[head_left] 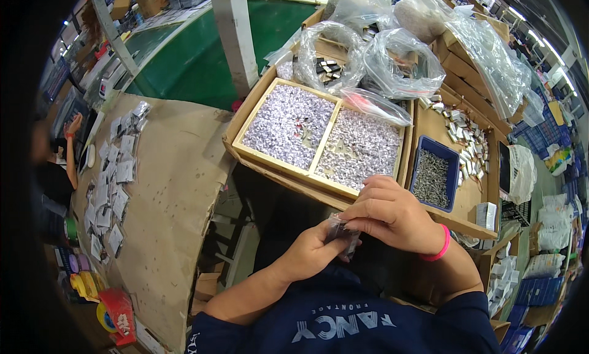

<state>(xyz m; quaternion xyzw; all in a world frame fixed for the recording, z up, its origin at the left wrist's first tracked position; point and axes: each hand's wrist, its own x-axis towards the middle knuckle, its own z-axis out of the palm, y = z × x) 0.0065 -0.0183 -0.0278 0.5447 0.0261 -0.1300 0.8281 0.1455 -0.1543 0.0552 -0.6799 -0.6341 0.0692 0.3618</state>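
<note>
A small clear plastic bag (341, 232) with something dark inside is held in front of my body. My left hand (310, 251) is closed around its lower part, thumb and fingers gripping its sides. My right hand (392, 211), with a pink band at the wrist, pinches the bag's upper edge between thumb and fingers. What the dark content is, I cannot make out. Just beyond my hands stands a wooden tray (318, 163) split into two compartments, both heaped with tiny white pieces. To its right, a blue bin (455, 185) holds many small metal screws.
Cardboard trays (423, 130) surround the compartments, one with loose white, battery-like parts (466, 139). Large plastic bags (405, 65) lie at the back. On the left, a brown table (165, 170) carries several filled packets (113, 182). Another person's arm (70, 148) shows at far left. A metal post (234, 41) rises behind.
</note>
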